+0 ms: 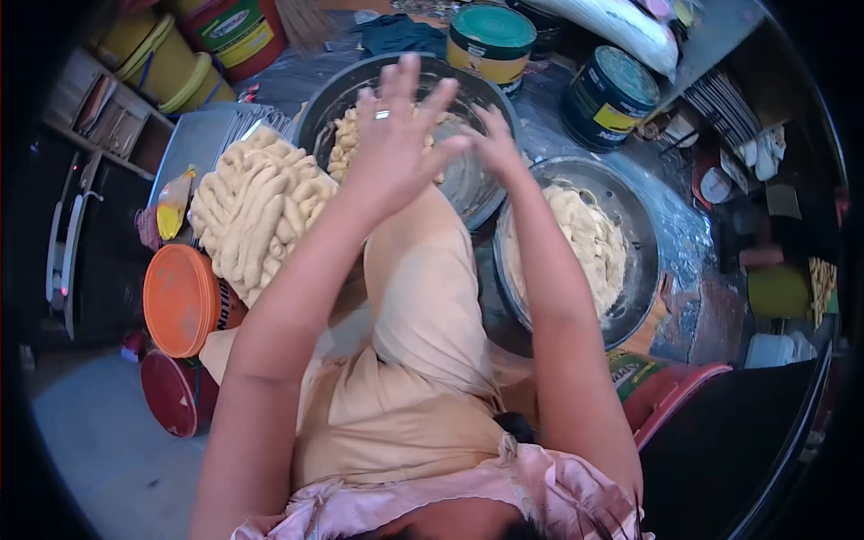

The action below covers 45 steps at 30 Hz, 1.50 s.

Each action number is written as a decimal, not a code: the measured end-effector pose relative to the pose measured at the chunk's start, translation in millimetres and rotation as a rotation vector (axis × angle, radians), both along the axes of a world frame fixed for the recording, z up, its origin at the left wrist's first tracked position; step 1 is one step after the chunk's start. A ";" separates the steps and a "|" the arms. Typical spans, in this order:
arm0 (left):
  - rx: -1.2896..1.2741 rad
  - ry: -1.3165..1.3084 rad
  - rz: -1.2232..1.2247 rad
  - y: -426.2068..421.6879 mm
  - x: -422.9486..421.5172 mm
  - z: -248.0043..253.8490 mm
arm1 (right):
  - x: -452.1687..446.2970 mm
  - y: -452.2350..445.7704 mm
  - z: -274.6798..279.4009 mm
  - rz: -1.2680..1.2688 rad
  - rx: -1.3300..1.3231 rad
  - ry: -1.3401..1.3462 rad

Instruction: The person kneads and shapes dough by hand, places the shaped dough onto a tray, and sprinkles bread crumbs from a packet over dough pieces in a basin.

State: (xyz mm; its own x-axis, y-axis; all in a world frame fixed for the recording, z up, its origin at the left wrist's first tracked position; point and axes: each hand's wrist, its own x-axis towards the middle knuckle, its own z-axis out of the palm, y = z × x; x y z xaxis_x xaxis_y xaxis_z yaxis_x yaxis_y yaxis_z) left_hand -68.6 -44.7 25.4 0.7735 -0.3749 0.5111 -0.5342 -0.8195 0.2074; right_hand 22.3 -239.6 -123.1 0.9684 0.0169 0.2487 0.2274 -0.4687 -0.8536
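Observation:
Both of my hands are raised over a large grey basin [470, 186] in front of me. My left hand [396, 148] has its fingers spread, wears a ring, and holds nothing that I can see. Close beside it, my right hand [493, 144] is open with its fingers apart, above the basin's right side. Small lumpy pieces of dough [344, 148] lie in the basin's left part, partly hidden by my left hand. To the left is a heaped pile of long dough ropes [256, 211]. A second basin [641, 238] on the right holds a mass of pale dough [589, 243], partly behind my right forearm.
An orange bucket [180, 301] and a dark red bucket [169, 393] stand at the left. Behind the basin are a green-lidded tub [490, 36] and a dark tub [610, 97]. Yellow buckets [166, 63] are at the back left; a red bucket [679, 396] is at the right.

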 end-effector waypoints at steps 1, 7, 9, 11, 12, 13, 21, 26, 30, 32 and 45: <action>0.002 -0.012 -0.054 -25.1 3.5 0.3 | -7.6 -45.4 -33.1 -0.047 -0.104 0.043; -0.030 0.097 -0.278 -152.4 8.9 -35.4 | -141.4 -231.0 -220.9 -0.550 -0.355 0.669; 0.014 0.199 -0.326 -170.8 13.3 -83.5 | -196.3 -232.9 -235.0 -0.731 -0.398 0.776; 0.441 0.748 -0.160 -180.2 6.7 -99.1 | -248.7 -265.4 -387.1 -0.634 -0.647 0.961; 0.523 0.783 -0.215 -185.4 10.4 -101.3 | -257.4 -230.0 -347.1 -0.620 -0.697 1.027; 0.606 0.822 -0.268 -189.8 15.3 -100.2 | -265.4 -189.9 -297.4 -0.601 -0.746 1.093; 0.633 0.897 -0.343 -224.2 27.8 -108.0 | -192.0 -142.6 -317.5 -0.026 -0.375 0.937; 0.625 0.924 -0.326 -231.7 29.4 -110.6 | -121.3 -153.3 -280.6 -0.443 -0.211 0.712; 0.605 0.918 -0.263 -226.5 35.8 -121.1 | -111.5 -144.0 -283.1 -0.439 -0.631 0.688; 0.617 0.905 -0.235 -221.5 37.9 -127.3 | -114.0 -138.2 -294.1 -0.407 -0.758 0.597; 0.605 0.971 -0.266 -214.9 40.4 -126.2 | -119.3 -122.3 -249.0 -0.164 -0.781 0.754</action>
